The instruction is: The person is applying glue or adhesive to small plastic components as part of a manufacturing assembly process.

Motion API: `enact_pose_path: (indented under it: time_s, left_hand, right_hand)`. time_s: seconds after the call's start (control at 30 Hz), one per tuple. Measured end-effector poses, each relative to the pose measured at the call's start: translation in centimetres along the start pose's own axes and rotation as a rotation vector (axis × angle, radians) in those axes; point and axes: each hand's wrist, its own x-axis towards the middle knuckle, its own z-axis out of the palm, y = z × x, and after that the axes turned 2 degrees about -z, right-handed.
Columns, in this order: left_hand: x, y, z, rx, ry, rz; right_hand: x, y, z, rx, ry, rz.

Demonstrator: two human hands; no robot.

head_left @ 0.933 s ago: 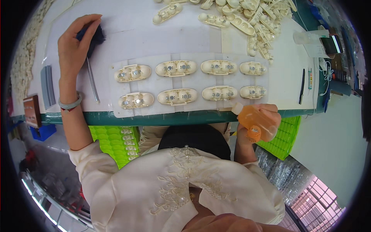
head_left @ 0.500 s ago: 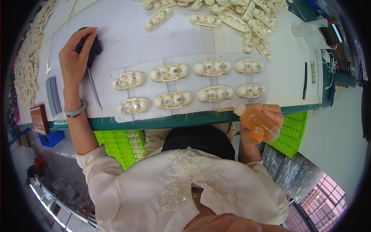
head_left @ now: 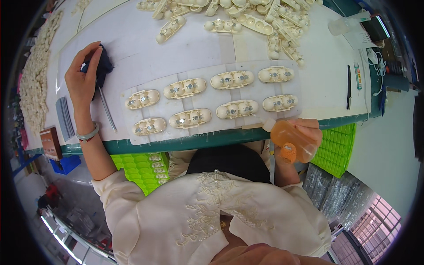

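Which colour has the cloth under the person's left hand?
Dark navy blue cloth, seen in the head view, under the left hand.

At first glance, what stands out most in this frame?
Eight cream oval housings lie in two rows on a white sheet at the table's near edge. The right hand holds an orange bottle just off that edge, while the left hand presses a dark cloth at far left.

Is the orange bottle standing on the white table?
No, the right hand holds the orange bottle tilted in the air just off the table's green front edge, not resting on the top.
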Motion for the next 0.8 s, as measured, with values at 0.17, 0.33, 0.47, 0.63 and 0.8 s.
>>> enact_pose_path:
  time_s: [0.17, 0.33, 0.47, 0.63, 0.8]
  left_hand:
    - [-0.1, -0.1, 0.1, -0.015, 0.002, -0.014]
    - [0.0, 0.0, 0.0, -0.001, -0.007, -0.019]
    - [0.0, 0.0, 0.0, 0.005, -0.006, -0.025]
    - [0.0, -0.2, 0.0, 0.025, -0.003, -0.014]
    - [0.1, -0.5, 0.1, 0.009, -0.005, 0.0]
  right_hand:
    - [0.0, 0.3, -0.1, -0.149, -0.005, -0.04]
    - [0.1, 0.1, 0.0, -0.162, -0.019, -0.032]
    - [0.0, 0.1, 0.1, -0.139, -0.015, -0.011]
    - [0.2, 0.4, -0.6, -0.109, 0.055, -0.022]
    - [1.0, 0.7, -1.7, -0.12, 0.199, -0.052]
